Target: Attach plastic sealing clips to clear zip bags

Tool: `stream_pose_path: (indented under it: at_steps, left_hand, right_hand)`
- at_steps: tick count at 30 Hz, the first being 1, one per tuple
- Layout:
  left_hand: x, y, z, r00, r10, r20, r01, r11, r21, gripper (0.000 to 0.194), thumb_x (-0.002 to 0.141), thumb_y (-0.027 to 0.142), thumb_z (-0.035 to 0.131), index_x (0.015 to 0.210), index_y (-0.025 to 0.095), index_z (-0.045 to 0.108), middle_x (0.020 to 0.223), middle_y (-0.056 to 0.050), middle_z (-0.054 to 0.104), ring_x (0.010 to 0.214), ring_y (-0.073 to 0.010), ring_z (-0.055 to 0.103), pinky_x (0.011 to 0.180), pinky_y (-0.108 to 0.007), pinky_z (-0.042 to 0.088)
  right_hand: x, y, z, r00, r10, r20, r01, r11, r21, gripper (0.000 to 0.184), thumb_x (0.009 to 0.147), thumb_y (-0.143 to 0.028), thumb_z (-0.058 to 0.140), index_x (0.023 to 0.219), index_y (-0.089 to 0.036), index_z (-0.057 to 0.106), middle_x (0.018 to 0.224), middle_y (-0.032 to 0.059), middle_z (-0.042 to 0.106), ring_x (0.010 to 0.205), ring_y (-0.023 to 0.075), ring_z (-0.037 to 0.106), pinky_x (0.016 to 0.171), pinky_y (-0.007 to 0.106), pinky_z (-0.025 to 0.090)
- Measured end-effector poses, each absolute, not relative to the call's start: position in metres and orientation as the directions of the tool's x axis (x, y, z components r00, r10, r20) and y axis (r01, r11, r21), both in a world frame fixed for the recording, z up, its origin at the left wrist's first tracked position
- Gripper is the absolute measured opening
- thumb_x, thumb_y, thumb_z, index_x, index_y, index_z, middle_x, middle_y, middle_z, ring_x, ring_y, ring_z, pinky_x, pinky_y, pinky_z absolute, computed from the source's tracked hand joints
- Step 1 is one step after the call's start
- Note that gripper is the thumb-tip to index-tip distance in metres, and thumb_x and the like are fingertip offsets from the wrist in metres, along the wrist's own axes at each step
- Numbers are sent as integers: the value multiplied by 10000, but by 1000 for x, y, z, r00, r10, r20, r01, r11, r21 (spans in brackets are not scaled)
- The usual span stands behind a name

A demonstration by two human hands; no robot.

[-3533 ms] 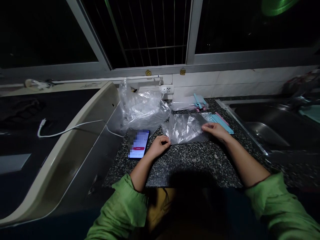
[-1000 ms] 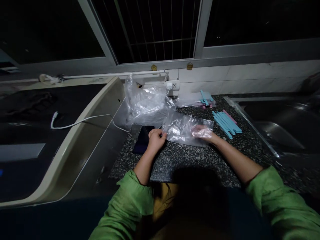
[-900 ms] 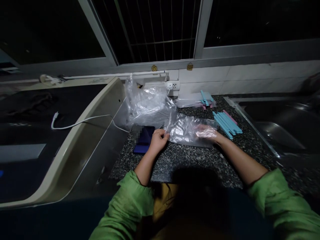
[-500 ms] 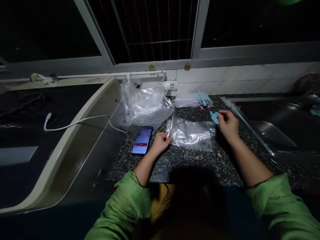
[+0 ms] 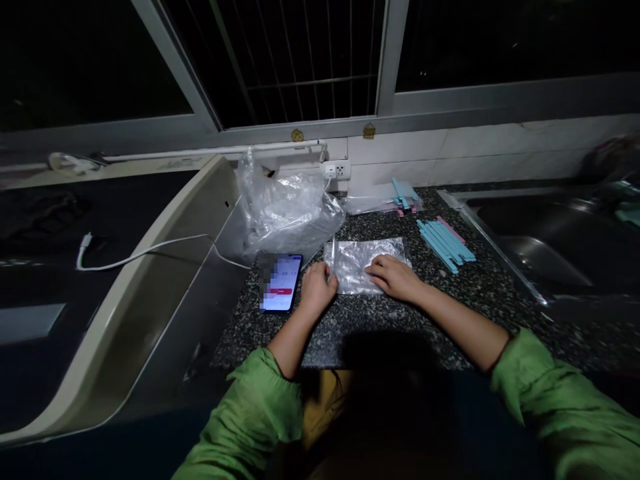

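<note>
A clear plastic bag (image 5: pixel 353 257) lies flat on the speckled dark counter in front of me. My left hand (image 5: pixel 319 291) is closed at the bag's left edge, with thumb and fingers pinching the film. My right hand (image 5: pixel 399 278) rests on top of the bag's right half, fingers reaching left across it and slightly bent. Right of the bag, several light blue strips (image 5: pixel 443 243) lie side by side with a pink strip (image 5: pixel 451 230) along them. Whether anything is inside the bag I cannot tell.
A lit phone (image 5: pixel 281 283) lies left of my left hand. Behind it stands a large crumpled plastic bag (image 5: pixel 287 210). Bagged blue and pink strips (image 5: pixel 404 197) lie by the wall. A steel sink (image 5: pixel 540 260) is at right, a white cable (image 5: pixel 145 255) at left.
My right hand was behind the bag's film, then at the blue strips, and is now on the bag. The bag lies flatter. My left hand stays at its left edge.
</note>
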State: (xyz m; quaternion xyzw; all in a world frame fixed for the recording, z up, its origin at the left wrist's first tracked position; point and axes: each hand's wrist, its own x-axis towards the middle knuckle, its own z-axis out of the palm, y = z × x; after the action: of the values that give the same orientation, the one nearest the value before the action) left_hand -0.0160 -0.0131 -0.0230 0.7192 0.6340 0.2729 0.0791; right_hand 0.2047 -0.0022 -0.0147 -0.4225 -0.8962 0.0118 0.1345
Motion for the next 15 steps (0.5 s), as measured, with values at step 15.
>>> stream_pose_path:
  at_steps: [15]
  left_hand:
    - [-10,-20,-18,257,955,145,943,-281,177,536,856,513,386,1231,152,516,1331,-152,493,1201,-296,449,969,-431,345]
  right_hand:
    - [205,-8,-8,-740,598,307,617,785,-42,372,837,-437,517,1064,-163,625,1025,118,632,923,228,519,784,366,412]
